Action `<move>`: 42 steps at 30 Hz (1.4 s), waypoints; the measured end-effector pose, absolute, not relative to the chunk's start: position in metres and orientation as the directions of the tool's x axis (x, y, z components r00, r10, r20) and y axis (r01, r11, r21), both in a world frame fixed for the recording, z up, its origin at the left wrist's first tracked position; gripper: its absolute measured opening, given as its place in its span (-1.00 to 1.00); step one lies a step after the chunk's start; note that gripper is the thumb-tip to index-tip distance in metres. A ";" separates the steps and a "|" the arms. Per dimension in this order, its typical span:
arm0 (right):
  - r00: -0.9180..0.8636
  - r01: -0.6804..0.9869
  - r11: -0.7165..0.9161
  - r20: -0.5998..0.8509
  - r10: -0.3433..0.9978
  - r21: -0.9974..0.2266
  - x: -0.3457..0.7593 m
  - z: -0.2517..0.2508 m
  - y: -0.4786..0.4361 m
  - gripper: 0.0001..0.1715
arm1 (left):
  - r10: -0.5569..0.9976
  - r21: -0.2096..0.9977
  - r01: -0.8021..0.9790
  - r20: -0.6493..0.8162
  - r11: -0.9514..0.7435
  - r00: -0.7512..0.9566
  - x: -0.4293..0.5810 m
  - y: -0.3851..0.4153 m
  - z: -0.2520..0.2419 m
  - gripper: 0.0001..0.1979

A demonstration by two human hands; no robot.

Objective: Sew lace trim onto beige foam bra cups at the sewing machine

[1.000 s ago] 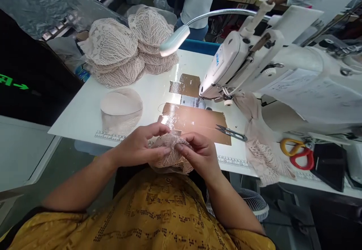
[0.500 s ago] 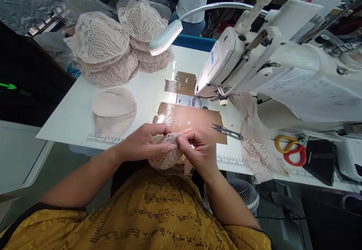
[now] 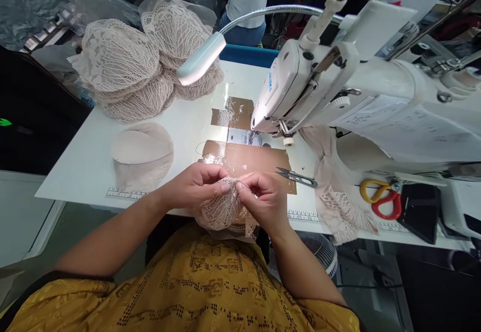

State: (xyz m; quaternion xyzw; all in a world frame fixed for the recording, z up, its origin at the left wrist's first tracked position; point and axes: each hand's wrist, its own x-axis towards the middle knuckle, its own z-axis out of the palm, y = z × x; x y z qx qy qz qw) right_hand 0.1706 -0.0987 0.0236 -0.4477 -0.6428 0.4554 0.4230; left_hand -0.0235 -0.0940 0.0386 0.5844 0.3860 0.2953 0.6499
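A cup-shaped piece of pale pink lace hangs between my hands at the table's front edge. My left hand pinches its upper rim with thumb and forefinger. Close beside it, my right hand grips the same rim between thumb and fingers. A narrow lace end hangs below the right hand. Thread snips lie on the table just right of my right hand. Behind the hands stands a white sewing machine, its needle area over a metal plate between brown taped patches.
Stacked lace cups fill the back left. A sheer fabric piece with a pale cup lies at left. A lamp arches overhead. Sheer lace fabric, scissors and a black tablet-like object lie right. Other people sit behind.
The view has shifted slightly, so the table and machine appear a little further left. Both hands keep their pinch on the lace, whose rounded cup now shows more fully.
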 end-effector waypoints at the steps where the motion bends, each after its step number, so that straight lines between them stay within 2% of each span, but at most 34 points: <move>1: -0.247 0.182 0.175 0.128 0.961 -0.968 0.172 0.023 -0.098 -0.84 | 0.840 0.988 0.066 -0.153 0.139 0.521 -0.022 -0.094 0.038 -0.77; 3: -0.272 0.135 0.122 0.082 0.959 -0.983 0.174 0.021 -0.095 -0.85 | 0.853 0.986 0.029 -0.156 0.164 0.498 -0.019 -0.094 0.036 -0.76; 5: -0.331 0.046 0.026 0.009 0.944 -0.999 0.177 0.020 -0.092 -0.96 | 0.864 0.966 -0.074 -0.185 0.247 0.468 -0.015 -0.096 0.032 -0.76; 8: -0.478 -0.030 -0.150 -0.118 0.870 -0.988 0.181 0.020 -0.089 -0.68 | 0.858 0.859 -0.280 -0.289 0.429 0.426 -0.011 -0.100 0.026 -0.75; 10: -0.568 -0.020 -0.243 -0.189 0.801 -0.970 0.184 0.018 -0.088 -0.61 | 0.850 0.765 -0.397 -0.367 0.507 0.378 -0.012 -0.100 0.025 -0.74; 13: -0.611 -0.015 -0.319 -0.244 0.753 -0.948 0.195 0.014 -0.085 -0.65 | 0.858 0.695 -0.504 -0.446 0.512 0.255 -0.026 -0.095 0.031 -0.78; 16: -0.564 -0.024 -0.303 -0.238 0.791 -0.953 0.214 0.010 -0.081 -0.62 | 0.876 0.751 -0.486 -0.477 0.447 0.070 -0.057 -0.084 0.045 -0.79; 18: -0.518 -0.020 -0.256 -0.208 0.829 -0.967 0.228 0.011 -0.078 -0.62 | 0.906 0.863 -0.418 -0.385 0.285 -0.177 -0.080 -0.074 0.058 -0.85; 20: -0.480 -0.007 -0.199 -0.171 0.860 -0.980 0.240 0.015 -0.075 -0.65 | 0.884 0.973 -0.226 -0.137 0.037 -0.447 -0.094 -0.062 0.067 -0.91; 21: -0.472 0.003 -0.172 -0.153 0.868 -0.985 0.244 0.018 -0.073 -0.66 | 0.855 0.997 -0.058 0.014 -0.051 -0.519 -0.095 -0.056 0.068 -0.92; 22: -0.467 0.018 -0.146 -0.137 0.874 -0.989 0.246 0.021 -0.070 -0.67 | 0.838 0.979 0.173 0.181 -0.105 -0.515 -0.091 -0.049 0.067 -0.93; 23: -0.463 0.044 -0.122 -0.128 0.877 -0.992 0.247 0.025 -0.067 -0.68 | 0.843 0.901 0.413 0.321 -0.132 -0.431 -0.083 -0.043 0.064 -0.90; 24: -0.463 0.088 -0.103 -0.132 0.877 -0.991 0.247 0.028 -0.064 -0.69 | 0.860 0.759 0.633 0.417 -0.152 -0.293 -0.070 -0.037 0.058 -0.83; 25: -0.462 0.150 -0.087 -0.148 0.875 -0.985 0.246 0.031 -0.059 -0.69 | 0.882 0.513 0.830 0.468 -0.217 -0.059 -0.054 -0.031 0.049 -0.76; 28: -0.451 0.405 0.007 -0.192 0.872 -0.914 0.239 0.037 -0.043 -0.67 | 0.919 0.271 0.902 0.304 -0.336 0.251 0.003 -0.019 0.021 -0.80; 31: -0.448 0.581 0.185 -0.122 0.885 -0.793 0.230 0.033 -0.027 -0.65 | 0.907 0.117 0.903 0.143 -0.414 0.397 0.048 -0.022 0.002 -0.78; 36: -0.465 0.719 0.372 -0.008 0.885 -0.587 0.214 0.012 -0.018 -0.58 | 0.878 0.045 0.877 0.040 -0.478 0.476 0.064 -0.042 0.006 -0.74; 38: -0.490 0.767 0.436 0.011 0.872 -0.471 0.209 0.004 -0.021 -0.60 | 0.866 0.069 0.864 -0.004 -0.499 0.501 0.056 -0.043 0.015 -0.71; 39: -0.500 0.788 0.462 0.015 0.866 -0.408 0.207 0.001 -0.023 -0.62 | 0.851 0.120 0.847 -0.028 -0.518 0.524 0.049 -0.041 0.020 -0.70; 42: -0.524 0.820 0.514 0.031 0.851 -0.253 0.205 -0.004 -0.027 -0.64 | 0.795 0.392 0.739 -0.029 -0.548 0.606 0.029 -0.031 0.031 -0.68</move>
